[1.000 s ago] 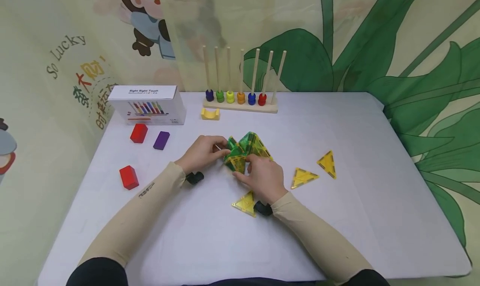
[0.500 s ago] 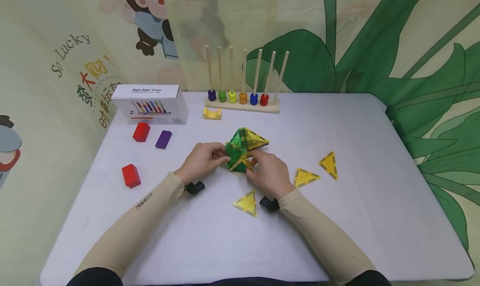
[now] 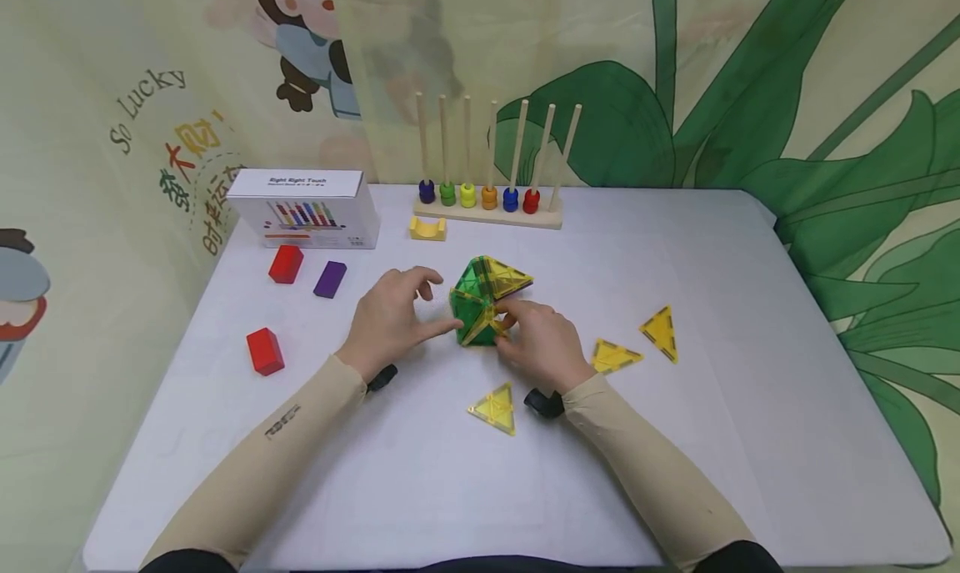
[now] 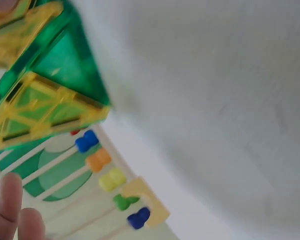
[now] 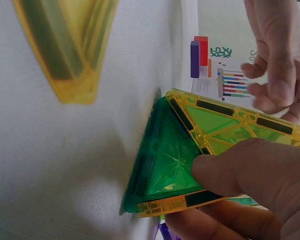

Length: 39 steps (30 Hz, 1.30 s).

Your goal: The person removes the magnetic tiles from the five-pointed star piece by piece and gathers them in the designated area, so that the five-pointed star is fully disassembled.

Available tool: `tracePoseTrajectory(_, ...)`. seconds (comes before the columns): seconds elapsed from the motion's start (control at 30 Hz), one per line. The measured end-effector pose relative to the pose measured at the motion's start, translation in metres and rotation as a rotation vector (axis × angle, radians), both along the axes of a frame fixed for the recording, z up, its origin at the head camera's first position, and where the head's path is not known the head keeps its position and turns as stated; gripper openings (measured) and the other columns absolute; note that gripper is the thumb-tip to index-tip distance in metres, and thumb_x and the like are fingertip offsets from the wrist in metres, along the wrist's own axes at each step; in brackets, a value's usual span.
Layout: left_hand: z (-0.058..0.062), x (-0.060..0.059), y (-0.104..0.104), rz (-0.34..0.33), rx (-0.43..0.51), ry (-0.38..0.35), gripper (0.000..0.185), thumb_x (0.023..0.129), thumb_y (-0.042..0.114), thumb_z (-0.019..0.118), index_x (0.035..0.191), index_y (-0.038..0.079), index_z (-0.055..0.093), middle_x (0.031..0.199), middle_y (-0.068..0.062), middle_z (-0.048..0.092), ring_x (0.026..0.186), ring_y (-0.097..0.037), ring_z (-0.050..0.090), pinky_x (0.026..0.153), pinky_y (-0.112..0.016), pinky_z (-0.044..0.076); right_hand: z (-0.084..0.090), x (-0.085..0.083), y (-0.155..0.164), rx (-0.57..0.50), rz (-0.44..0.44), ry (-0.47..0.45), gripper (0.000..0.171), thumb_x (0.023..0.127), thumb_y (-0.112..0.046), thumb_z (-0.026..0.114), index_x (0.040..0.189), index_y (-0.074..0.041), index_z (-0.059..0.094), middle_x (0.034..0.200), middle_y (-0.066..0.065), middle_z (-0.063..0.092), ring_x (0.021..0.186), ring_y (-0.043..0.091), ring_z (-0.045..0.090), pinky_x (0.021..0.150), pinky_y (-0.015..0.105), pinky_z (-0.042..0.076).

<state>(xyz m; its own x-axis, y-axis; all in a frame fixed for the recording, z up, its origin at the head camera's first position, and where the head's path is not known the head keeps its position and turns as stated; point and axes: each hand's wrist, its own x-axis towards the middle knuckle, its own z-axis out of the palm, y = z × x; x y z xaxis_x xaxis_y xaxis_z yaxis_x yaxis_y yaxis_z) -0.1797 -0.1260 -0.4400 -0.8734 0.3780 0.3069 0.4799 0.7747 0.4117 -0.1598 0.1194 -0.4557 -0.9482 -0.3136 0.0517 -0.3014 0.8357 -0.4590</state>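
A structure of green and yellow see-through triangular magnetic tiles (image 3: 468, 308) stands on the white table, a yellow triangle (image 3: 507, 279) jutting from its far right side. My right hand (image 3: 546, 346) pinches its near right edge; in the right wrist view the thumb (image 5: 225, 167) presses by a green triangle (image 5: 167, 160) and a yellow one (image 5: 215, 122), fingers underneath. To the left, my left hand (image 3: 388, 319) has its fingers spread away from the structure. Its thumb tip lies close to the green side; whether it touches is unclear.
Three loose yellow triangles (image 3: 495, 408) lie near and right of my right hand. At the back stand a wooden peg rack (image 3: 487, 213) with coloured beads, a yellow arched block (image 3: 427, 228) and a white box (image 3: 303, 210). Red blocks (image 3: 265, 351) and a purple block (image 3: 330, 279) lie left.
The structure was turned and set so its green side faces me. My left fingers have let go and spread off to the left; my right hand has shifted slightly right, still holding on.
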Motion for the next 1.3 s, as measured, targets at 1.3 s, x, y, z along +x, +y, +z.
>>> tracePoseTrajectory(1.3, 0.017, -0.031, 0.028, -0.456, -0.210, -0.170, 0.057, 0.077, 0.033, 0.093, 0.127, 0.014, 0.072, 0.130, -0.002, 0.073, 0.126, -0.023, 0.063, 0.113, -0.045, 0.048, -0.004, -0.001, 0.004, -0.063, -0.011, -0.054, 0.044, 0.090, -0.026, 0.081, 0.131, -0.018, 0.069, 0.106, -0.002, 0.077, 0.095, 0.019, 0.068, 0.080, 0.037, 0.057)
